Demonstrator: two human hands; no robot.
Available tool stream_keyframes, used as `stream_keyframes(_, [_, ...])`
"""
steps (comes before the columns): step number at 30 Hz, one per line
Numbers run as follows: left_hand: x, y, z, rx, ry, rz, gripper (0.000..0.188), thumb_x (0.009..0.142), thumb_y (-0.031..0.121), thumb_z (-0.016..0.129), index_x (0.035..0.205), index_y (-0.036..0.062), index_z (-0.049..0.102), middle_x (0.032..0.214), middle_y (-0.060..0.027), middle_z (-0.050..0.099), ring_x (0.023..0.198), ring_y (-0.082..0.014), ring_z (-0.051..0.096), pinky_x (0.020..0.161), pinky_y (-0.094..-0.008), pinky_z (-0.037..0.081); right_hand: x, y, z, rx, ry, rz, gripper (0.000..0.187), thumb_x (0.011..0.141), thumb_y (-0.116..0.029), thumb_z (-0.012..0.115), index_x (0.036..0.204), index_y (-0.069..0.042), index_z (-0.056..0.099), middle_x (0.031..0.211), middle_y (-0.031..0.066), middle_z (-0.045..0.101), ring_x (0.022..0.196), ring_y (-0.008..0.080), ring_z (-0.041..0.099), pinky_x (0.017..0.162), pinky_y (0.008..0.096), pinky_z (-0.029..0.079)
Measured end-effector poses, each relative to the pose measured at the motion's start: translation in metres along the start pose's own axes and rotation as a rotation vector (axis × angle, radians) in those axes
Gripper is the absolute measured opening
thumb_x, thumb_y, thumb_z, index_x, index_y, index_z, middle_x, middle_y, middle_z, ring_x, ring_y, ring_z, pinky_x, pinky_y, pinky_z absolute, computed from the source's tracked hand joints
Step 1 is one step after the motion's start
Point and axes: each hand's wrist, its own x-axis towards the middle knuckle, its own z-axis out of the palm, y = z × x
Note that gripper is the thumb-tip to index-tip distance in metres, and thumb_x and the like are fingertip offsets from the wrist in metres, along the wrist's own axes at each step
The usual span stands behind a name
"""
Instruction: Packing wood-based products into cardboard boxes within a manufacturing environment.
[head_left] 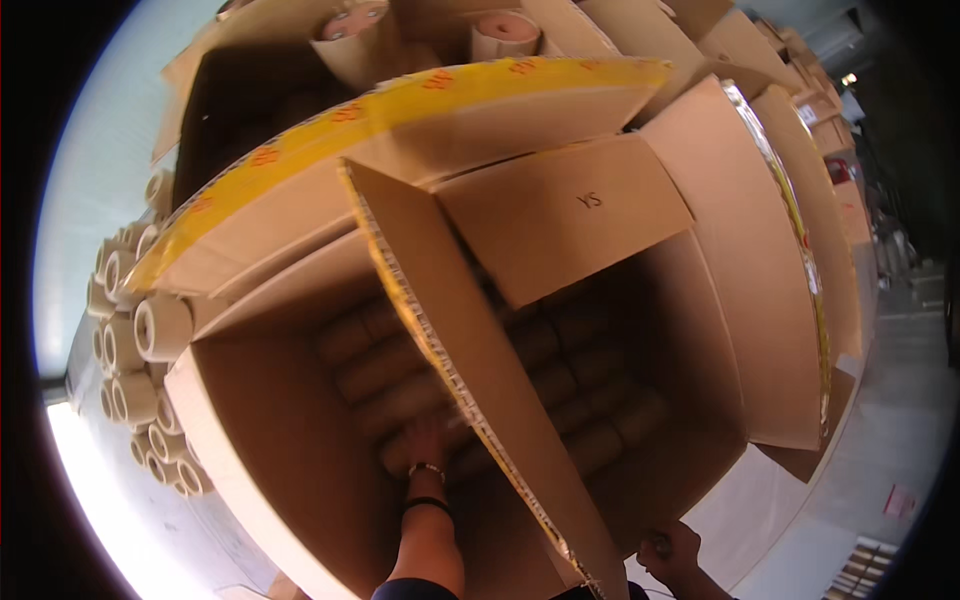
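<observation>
A large open cardboard box [280, 470] stands before me, with rows of brown cardboard tubes [560, 385] lying in its shadowed bottom. My left hand [425, 440] reaches deep into the box and rests over the near end of a tube row. Its fingers look stretched out, though the shade blurs them. A bracelet and a dark band circle that wrist. At the near right rim, my right hand [672, 555] is closed, with something dark and small at its fingers that I cannot make out. A raised cardboard flap [470, 340] slants across the box between my hands.
A long flap edged with yellow tape [400, 110] stands along the far side. Beyond it, another box [250, 110] holds wrapped rolls [505, 35]. Loose tubes [130, 345] are stacked at the left. Another flap [745, 270] leans out at the right.
</observation>
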Motion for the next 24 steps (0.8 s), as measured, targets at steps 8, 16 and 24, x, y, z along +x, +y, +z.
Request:
stream_keyframes(8, [0.011, -0.002, 0.007, -0.102, -0.072, -0.043, 0.045, 0.070, 0.013, 0.062, 0.111, 0.0127, 0.044, 0.109, -0.0113, 0.046, 0.086, -0.0230, 0.051, 0.070, -0.0348, 0.043, 0.009, 0.001, -0.003, 0.140, 0.127, -0.198, 0.021, 0.065, -0.014, 0.066, 0.080, -0.003, 0.057, 0.068, 0.0122, 0.057, 0.058, 0.0263, 0.059, 0.051, 0.0294, 0.047])
stream_keyframes(16, [0.050, -0.004, -0.105, -1.390, 0.054, -0.168, 0.044, 0.072, 0.011, 0.061, 0.112, 0.0107, 0.043, 0.108, -0.0098, 0.045, 0.082, -0.0187, 0.051, 0.066, -0.0301, 0.044, 0.015, 0.011, -0.013, 0.246, 0.168, -0.358, 0.019, 0.068, -0.019, 0.065, 0.080, -0.006, 0.058, 0.067, 0.0112, 0.058, 0.058, 0.0241, 0.059, 0.051, 0.0300, 0.047])
stream_keyframes(24, [-0.043, 0.110, -0.371, -1.416, 0.723, -0.232, 0.049, 0.072, 0.005, 0.060, 0.115, 0.0084, 0.037, 0.103, -0.0072, 0.044, 0.072, -0.0132, 0.050, 0.061, -0.0222, 0.043, 0.018, 0.035, -0.015, 0.554, -0.423, -0.128, 0.023, 0.076, -0.029, 0.060, 0.084, -0.008, 0.058, 0.059, 0.0015, 0.058, 0.046, 0.0095, 0.054, 0.045, 0.0238, 0.045])
